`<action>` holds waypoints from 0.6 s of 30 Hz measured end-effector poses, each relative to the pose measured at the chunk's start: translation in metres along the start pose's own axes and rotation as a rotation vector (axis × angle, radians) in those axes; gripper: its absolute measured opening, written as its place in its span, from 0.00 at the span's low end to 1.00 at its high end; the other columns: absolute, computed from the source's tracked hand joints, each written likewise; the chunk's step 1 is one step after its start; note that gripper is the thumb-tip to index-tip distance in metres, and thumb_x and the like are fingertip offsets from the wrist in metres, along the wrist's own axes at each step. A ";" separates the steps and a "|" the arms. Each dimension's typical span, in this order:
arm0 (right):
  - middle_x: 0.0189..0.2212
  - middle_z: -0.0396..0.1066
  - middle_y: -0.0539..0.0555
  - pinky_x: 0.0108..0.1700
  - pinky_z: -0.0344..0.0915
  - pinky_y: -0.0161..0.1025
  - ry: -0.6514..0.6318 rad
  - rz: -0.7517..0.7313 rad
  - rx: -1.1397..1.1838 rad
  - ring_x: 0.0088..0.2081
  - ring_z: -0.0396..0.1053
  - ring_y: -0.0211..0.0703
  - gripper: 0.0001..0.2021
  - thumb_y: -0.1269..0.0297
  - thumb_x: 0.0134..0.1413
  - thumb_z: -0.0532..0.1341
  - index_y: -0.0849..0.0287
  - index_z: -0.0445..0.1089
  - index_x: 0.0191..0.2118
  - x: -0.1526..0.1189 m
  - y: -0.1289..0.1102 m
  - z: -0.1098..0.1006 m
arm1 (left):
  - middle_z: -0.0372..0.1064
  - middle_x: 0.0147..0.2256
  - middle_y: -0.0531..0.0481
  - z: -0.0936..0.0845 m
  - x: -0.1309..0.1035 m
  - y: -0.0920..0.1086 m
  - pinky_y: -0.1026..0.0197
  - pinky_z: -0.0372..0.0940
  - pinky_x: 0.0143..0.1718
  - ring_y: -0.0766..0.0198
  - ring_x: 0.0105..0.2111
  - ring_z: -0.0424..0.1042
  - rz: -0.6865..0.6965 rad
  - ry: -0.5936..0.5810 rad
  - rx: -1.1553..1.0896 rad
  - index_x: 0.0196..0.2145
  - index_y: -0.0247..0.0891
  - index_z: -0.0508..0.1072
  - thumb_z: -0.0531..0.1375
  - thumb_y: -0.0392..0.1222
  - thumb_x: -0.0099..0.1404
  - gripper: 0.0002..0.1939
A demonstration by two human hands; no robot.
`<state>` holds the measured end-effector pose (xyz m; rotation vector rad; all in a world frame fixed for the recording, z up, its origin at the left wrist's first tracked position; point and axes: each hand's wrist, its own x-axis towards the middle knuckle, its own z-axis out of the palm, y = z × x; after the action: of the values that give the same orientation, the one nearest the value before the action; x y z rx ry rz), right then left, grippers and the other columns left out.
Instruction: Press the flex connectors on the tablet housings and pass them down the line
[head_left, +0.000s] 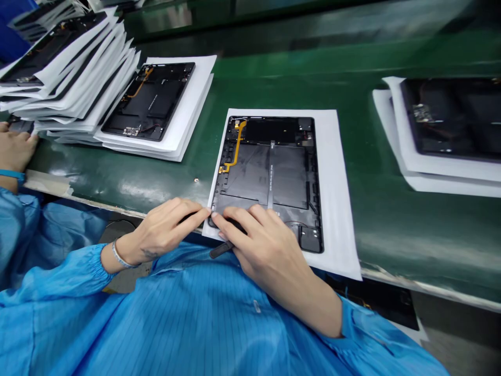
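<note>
A black tablet back housing (pixel 250 172) lies open side up on a white sheet (pixel 336 209), with an orange flex cable (pixel 237 149) along its left side and dark flat battery packs in the middle. At its near left corner, my left hand (pixel 166 230) has thumb and forefinger brought together at the rim; anything pinched there is too small to make out. My right hand (pixel 266 240) rests over the near edge, its fingers closed round a slim black tweezers-like tool (pixel 222 249). The tool's working end is hidden beneath the fingers. Both hands' fingertips nearly meet at the corner.
Left of me stands a tall stack of housings interleaved with white sheets (pixel 90 94), and beside it another housing (pixel 151 102) on sheets. A further housing (pixel 457 115) lies at the right on the green bench (pixel 289 89). A co-worker's hand (pixel 15 149) is at far left.
</note>
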<state>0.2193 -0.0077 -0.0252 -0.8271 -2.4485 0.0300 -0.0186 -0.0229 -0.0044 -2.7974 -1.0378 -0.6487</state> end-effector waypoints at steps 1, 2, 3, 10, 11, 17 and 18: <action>0.43 0.76 0.57 0.36 0.57 0.45 0.000 0.004 0.000 0.37 0.61 0.47 0.12 0.72 0.65 0.57 0.64 0.73 0.51 0.000 0.000 0.000 | 0.76 0.44 0.39 -0.001 0.001 0.000 0.57 0.72 0.43 0.56 0.43 0.76 0.020 -0.010 0.008 0.60 0.32 0.67 0.52 0.29 0.73 0.19; 0.42 0.77 0.57 0.35 0.57 0.45 0.005 0.008 0.003 0.37 0.61 0.47 0.12 0.72 0.66 0.56 0.64 0.74 0.51 0.000 0.000 0.000 | 0.76 0.44 0.37 -0.002 0.003 0.000 0.56 0.73 0.43 0.55 0.43 0.76 0.047 -0.023 0.025 0.59 0.30 0.68 0.52 0.29 0.73 0.19; 0.42 0.77 0.57 0.35 0.58 0.45 0.017 0.014 0.013 0.36 0.62 0.47 0.12 0.71 0.67 0.56 0.64 0.74 0.50 0.000 0.000 0.000 | 0.75 0.44 0.36 -0.004 0.005 0.001 0.55 0.73 0.42 0.54 0.42 0.76 0.080 -0.035 0.054 0.57 0.27 0.68 0.51 0.29 0.73 0.18; 0.48 0.73 0.64 0.43 0.66 0.46 0.057 0.056 0.269 0.42 0.67 0.49 0.33 0.45 0.70 0.43 0.69 0.62 0.63 -0.006 0.005 -0.025 | 0.76 0.42 0.38 -0.010 0.015 0.002 0.55 0.75 0.42 0.56 0.38 0.75 0.165 -0.156 0.164 0.54 0.29 0.69 0.51 0.29 0.73 0.16; 0.45 0.73 0.63 0.41 0.65 0.45 0.057 0.062 0.248 0.40 0.67 0.48 0.33 0.46 0.71 0.43 0.68 0.61 0.65 -0.008 0.005 -0.030 | 0.75 0.43 0.39 -0.009 0.014 0.000 0.55 0.75 0.42 0.57 0.39 0.75 0.120 -0.150 0.107 0.55 0.31 0.69 0.50 0.29 0.73 0.16; 0.31 0.70 0.49 0.34 0.64 0.35 0.126 0.130 0.084 0.30 0.68 0.37 0.24 0.75 0.67 0.56 0.50 0.65 0.65 -0.018 0.002 -0.038 | 0.74 0.52 0.39 -0.003 0.003 -0.011 0.54 0.72 0.53 0.57 0.51 0.74 -0.106 0.010 -0.102 0.57 0.36 0.70 0.54 0.31 0.73 0.17; 0.34 0.72 0.50 0.35 0.65 0.34 0.112 0.131 0.075 0.33 0.70 0.37 0.25 0.77 0.66 0.55 0.49 0.65 0.64 -0.017 0.002 -0.036 | 0.73 0.53 0.39 -0.002 0.002 -0.011 0.53 0.71 0.54 0.55 0.53 0.73 -0.093 0.005 -0.107 0.58 0.37 0.69 0.55 0.32 0.73 0.17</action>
<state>0.2498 -0.0209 -0.0034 -0.9291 -2.2716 0.1195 -0.0252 -0.0136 -0.0026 -2.8496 -1.1721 -0.7423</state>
